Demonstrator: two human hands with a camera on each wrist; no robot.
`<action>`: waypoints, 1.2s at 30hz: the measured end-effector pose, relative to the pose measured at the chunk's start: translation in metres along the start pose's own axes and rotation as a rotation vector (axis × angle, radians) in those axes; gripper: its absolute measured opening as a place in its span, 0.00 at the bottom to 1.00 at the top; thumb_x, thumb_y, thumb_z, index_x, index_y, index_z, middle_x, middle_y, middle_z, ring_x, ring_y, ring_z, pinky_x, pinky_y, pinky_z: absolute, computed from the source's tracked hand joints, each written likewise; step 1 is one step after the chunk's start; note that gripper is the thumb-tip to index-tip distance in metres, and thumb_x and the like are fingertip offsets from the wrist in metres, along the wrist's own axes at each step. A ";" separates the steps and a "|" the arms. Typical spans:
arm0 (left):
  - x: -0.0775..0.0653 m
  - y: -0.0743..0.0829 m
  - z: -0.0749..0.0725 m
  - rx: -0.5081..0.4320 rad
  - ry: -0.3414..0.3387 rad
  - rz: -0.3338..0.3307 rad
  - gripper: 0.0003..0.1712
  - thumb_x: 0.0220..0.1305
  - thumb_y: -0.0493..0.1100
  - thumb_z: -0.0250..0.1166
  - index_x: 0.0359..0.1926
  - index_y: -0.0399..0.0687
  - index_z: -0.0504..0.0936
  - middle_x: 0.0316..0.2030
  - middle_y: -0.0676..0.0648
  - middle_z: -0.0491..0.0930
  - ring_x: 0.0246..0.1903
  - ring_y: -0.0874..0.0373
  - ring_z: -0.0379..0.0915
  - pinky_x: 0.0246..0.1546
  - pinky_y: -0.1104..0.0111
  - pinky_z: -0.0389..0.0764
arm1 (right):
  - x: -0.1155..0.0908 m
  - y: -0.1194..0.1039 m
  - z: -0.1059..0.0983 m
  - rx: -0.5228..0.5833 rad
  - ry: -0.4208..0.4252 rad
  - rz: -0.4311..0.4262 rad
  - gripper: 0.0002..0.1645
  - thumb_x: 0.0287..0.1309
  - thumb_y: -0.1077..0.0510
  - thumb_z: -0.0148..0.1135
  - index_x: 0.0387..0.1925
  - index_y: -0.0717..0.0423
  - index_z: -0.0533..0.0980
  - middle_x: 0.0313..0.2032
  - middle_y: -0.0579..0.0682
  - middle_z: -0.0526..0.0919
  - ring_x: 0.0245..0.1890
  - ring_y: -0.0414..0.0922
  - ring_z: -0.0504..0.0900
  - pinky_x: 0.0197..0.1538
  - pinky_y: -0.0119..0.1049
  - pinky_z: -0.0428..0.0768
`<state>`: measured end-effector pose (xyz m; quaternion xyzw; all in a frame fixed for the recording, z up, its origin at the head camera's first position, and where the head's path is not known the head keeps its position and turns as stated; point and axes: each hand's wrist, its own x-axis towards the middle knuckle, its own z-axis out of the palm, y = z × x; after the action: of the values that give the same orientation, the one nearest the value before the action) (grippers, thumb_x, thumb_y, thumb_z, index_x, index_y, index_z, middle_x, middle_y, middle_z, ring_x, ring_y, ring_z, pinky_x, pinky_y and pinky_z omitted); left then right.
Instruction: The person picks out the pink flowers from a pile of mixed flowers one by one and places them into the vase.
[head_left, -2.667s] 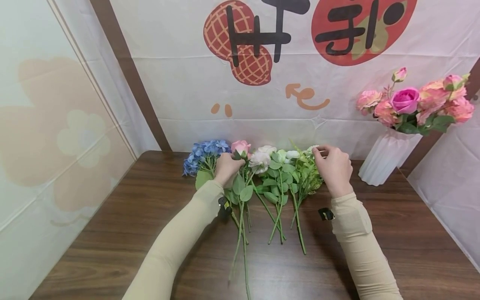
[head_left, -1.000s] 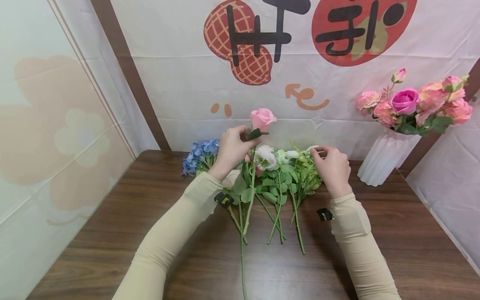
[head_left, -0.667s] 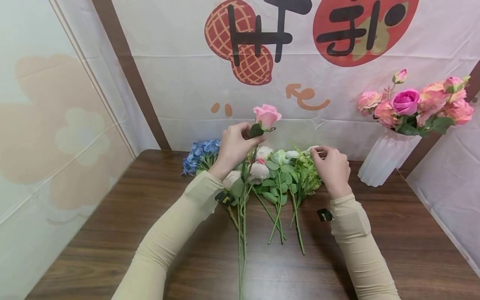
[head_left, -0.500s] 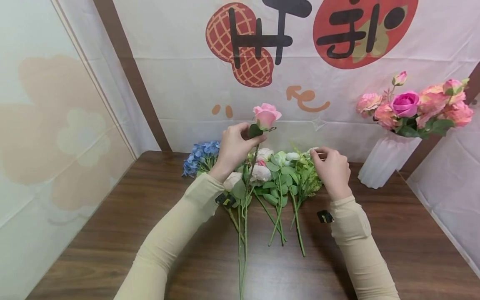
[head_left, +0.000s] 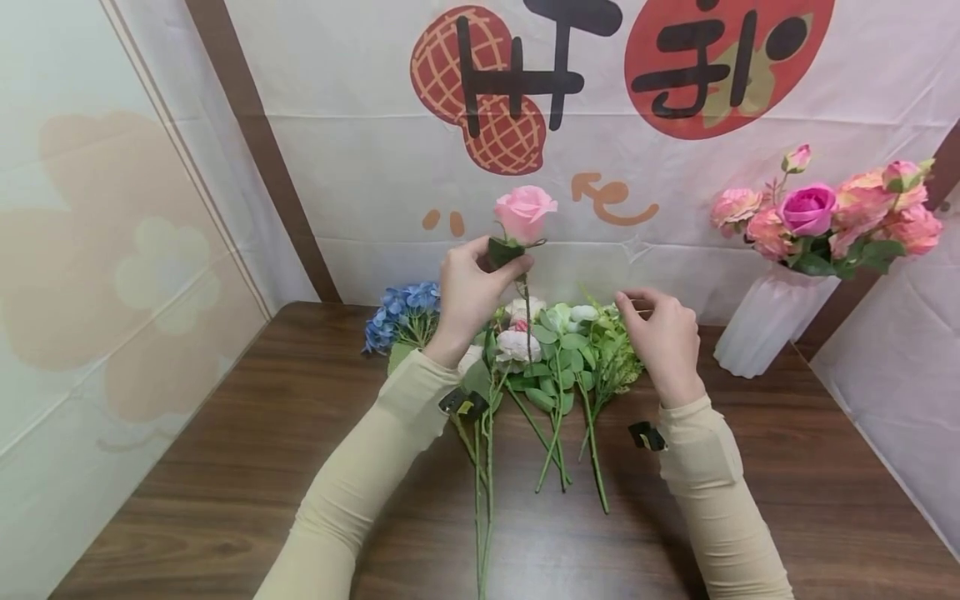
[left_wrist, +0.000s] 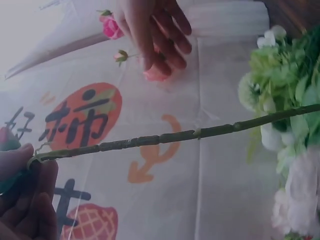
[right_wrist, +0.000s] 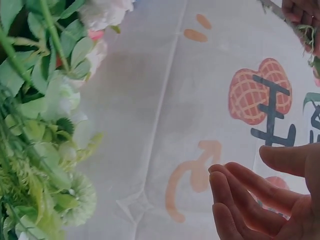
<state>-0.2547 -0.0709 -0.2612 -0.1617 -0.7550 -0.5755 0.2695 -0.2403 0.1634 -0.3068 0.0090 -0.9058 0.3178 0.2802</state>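
Observation:
My left hand (head_left: pixel 472 292) pinches a pink rose (head_left: pixel 522 213) by the stem just below its bloom, thumb and fingers meeting at a dark green leaf. The rose stands upright above the other flowers. Its bare jointed stem (left_wrist: pixel 177 136) runs down toward them in the left wrist view. My right hand (head_left: pixel 663 342) hangs near the greenery's right end, fingers loosely bent. Thumb and fingertips (right_wrist: pixel 215 172) are apart there, with nothing between them. Below lie a blue hydrangea (head_left: pixel 405 310), pale blooms (head_left: pixel 517 345) and green leafy stems (head_left: pixel 615 350).
At the table's back right stands a white ribbed vase (head_left: pixel 772 321) with pink and coral flowers (head_left: pixel 810 208). A printed cloth (head_left: pixel 360 150) hangs right behind the table (head_left: pixel 247 467). Several long stems (head_left: pixel 483 508) point toward the front edge.
My left hand took the pink rose out of the row of flowers, lifted it and turned it upright. Lately the bloom has risen slightly. My right hand stays nearly where it was.

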 end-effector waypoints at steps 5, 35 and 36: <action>-0.005 -0.001 0.012 -0.099 0.025 -0.024 0.13 0.50 0.47 0.74 0.31 0.43 0.85 0.25 0.44 0.84 0.21 0.58 0.76 0.24 0.70 0.73 | -0.002 -0.007 -0.004 0.047 0.019 -0.024 0.26 0.61 0.35 0.53 0.46 0.48 0.83 0.37 0.54 0.87 0.29 0.49 0.84 0.25 0.42 0.76; -0.031 -0.011 0.039 -0.470 0.107 -0.154 0.14 0.52 0.40 0.71 0.39 0.35 0.84 0.31 0.38 0.86 0.28 0.58 0.84 0.35 0.58 0.83 | -0.010 -0.043 -0.003 0.236 -0.075 -0.190 0.17 0.54 0.46 0.67 0.43 0.48 0.84 0.37 0.49 0.88 0.35 0.45 0.87 0.36 0.42 0.83; -0.032 -0.011 0.040 -0.477 0.105 -0.160 0.14 0.53 0.40 0.71 0.39 0.35 0.84 0.31 0.39 0.86 0.28 0.59 0.84 0.35 0.58 0.83 | -0.010 -0.044 -0.003 0.241 -0.080 -0.190 0.17 0.53 0.47 0.68 0.43 0.48 0.84 0.37 0.49 0.88 0.35 0.46 0.87 0.36 0.43 0.83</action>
<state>-0.2442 -0.0339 -0.2965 -0.1303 -0.5933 -0.7644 0.2163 -0.2218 0.1288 -0.2849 0.1411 -0.8666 0.3955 0.2696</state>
